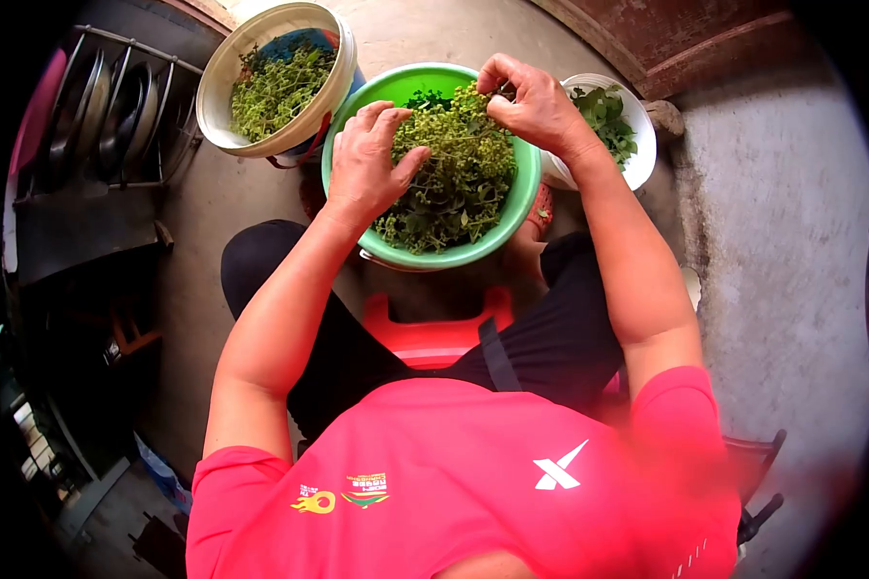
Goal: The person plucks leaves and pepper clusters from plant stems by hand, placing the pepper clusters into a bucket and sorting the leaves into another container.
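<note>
Between my knees stands a green bucket (528, 198) heaped with sprigs of small yellow-green berries (454, 159) and some dark leaves. Over the bucket's left side is my left hand (369, 159), its thumb and fingers apart and nothing held between them. My right hand (536, 106) is at the far right rim, thumb and fingertips pinched together on a berry sprig (475, 101). Part of that sprig is hidden by the fingers.
Behind on the left, a white bucket (343, 72) holds more berry sprigs. A white bowl-like container (645, 145) with green leaves stands on the right. A metal rack (154, 116) with pans is at far left. Beneath me is a red stool (425, 338).
</note>
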A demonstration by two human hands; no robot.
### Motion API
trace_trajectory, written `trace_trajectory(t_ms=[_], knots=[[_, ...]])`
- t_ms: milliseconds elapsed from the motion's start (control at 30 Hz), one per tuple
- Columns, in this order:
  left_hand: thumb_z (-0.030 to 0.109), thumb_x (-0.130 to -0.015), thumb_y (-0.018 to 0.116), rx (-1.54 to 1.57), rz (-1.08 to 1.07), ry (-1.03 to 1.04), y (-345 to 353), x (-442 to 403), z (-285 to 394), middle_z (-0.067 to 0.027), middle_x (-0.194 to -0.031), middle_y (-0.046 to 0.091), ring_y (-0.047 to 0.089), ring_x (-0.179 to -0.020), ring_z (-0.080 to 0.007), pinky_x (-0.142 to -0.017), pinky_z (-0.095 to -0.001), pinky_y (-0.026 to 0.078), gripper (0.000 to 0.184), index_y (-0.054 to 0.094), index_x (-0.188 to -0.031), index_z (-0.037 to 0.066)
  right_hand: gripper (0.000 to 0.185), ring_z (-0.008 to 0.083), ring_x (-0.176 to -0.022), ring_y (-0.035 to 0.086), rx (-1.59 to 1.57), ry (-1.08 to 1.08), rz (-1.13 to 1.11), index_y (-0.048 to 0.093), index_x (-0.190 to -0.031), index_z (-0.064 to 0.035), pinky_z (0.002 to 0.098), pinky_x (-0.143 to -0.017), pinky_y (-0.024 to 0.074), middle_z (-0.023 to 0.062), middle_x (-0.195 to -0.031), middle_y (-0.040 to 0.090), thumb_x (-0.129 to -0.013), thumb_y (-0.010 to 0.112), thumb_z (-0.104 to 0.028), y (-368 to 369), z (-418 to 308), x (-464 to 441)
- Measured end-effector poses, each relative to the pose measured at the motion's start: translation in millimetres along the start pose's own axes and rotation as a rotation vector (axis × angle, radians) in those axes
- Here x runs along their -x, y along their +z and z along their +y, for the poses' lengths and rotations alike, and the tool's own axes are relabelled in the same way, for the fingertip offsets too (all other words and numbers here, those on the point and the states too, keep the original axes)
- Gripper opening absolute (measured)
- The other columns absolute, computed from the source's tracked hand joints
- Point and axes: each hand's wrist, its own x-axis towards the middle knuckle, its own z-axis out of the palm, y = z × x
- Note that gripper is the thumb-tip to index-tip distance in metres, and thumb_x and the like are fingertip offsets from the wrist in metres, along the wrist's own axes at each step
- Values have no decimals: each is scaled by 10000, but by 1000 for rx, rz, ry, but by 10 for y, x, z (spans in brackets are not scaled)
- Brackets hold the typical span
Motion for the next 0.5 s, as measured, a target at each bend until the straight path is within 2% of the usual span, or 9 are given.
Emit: trace_trajectory(t_ms=[67, 100, 133, 200, 233, 267, 367, 433, 500], knots=[[287, -752, 719, 32, 13, 119, -17, -37, 60, -149, -1113, 561, 530, -1052, -324, -923, -402, 412, 497, 532, -1161, 78, 125, 36, -690, 492, -53, 11, -25, 552, -865, -27, 196, -626, 422, -19, -735, 537, -746, 518, -15, -29, -53, -20], [303, -749, 730, 54, 42, 149, -6, -50, 71, -142, -1115, 565, 539, -1047, -316, -910, -404, 415, 532, 523, -1175, 61, 142, 83, -684, 537, -152, -9, -22, 571, -876, -34, 238, -654, 458, 13, -747, 576, -738, 534, -40, -34, -73, -27], [303, -749, 730, 56, 45, 147, 0, -57, 96, -142, -1115, 565, 539, -1047, -316, -910, -404, 415, 532, 523, -1175, 61, 162, 130, -678, 582, -250, -28, -19, 590, -886, -41, 280, -682, 493, 46, -759, 616, -731, 551, -66, -46, -98, -31], [308, -747, 743, 255, 36, 74, -5, -76, 147, -127, -1110, 567, 558, -1034, -279, -903, -388, 426, 575, 503, -1191, 31, 174, 120, -706, 584, -249, -36, -48, 599, -906, -41, 271, -698, 495, 39, -773, 617, -737, 556, -53, -37, -104, -44], [307, -774, 737, 436, -27, -6, 53, -76, 109, -113, -1090, 566, 577, -1001, -227, -842, -331, 475, 581, 485, -1205, 12, 184, 111, -718, 580, -268, -53, -62, 604, -918, -42, 261, -702, 493, 35, -775, 613, -739, 567, -60, 8, -62, -65], [307, -774, 737, 435, -30, -4, 59, -103, 85, -113, -1090, 566, 577, -1001, -227, -842, -331, 475, 581, 485, -1205, 12, 193, 101, -729, 577, -288, -69, -75, 609, -930, -43, 252, -705, 491, 31, -776, 608, -741, 578, -67, 42, -30, -75], [227, -829, 698, 1151, -221, -496, -29, -138, 124, -85, -1034, 569, 625, -767, -138, -646, -239, 528, 473, 490, -1209, 39, 213, 117, -784, 596, -314, -12, -134, 616, -988, -59, 255, -701, 492, 54, -876, 624, -782, 620, -114, 94, -64, -118], [194, -856, 660, 1315, -211, -587, 1, -140, 30, -50, -942, 601, 620, -687, -130, -607, -262, 530, 321, 524, -1110, 54, 289, 139, -806, 626, -418, 52, -207, 592, -1090, -75, 260, -658, 512, 88, -1001, 624, -841, 645, -213, 94, -96, -123], [191, -878, 628, 1421, -180, -734, -35, -150, -21, -37, -871, 610, 617, -669, -142, -593, -273, 531, 192, 542, -1007, 78, 324, 131, -794, 630, -458, 93, -125, 579, -1116, -70, 252, -639, 520, 86, -1007, 622, -853, 641, -249, 76, -130, -130]])
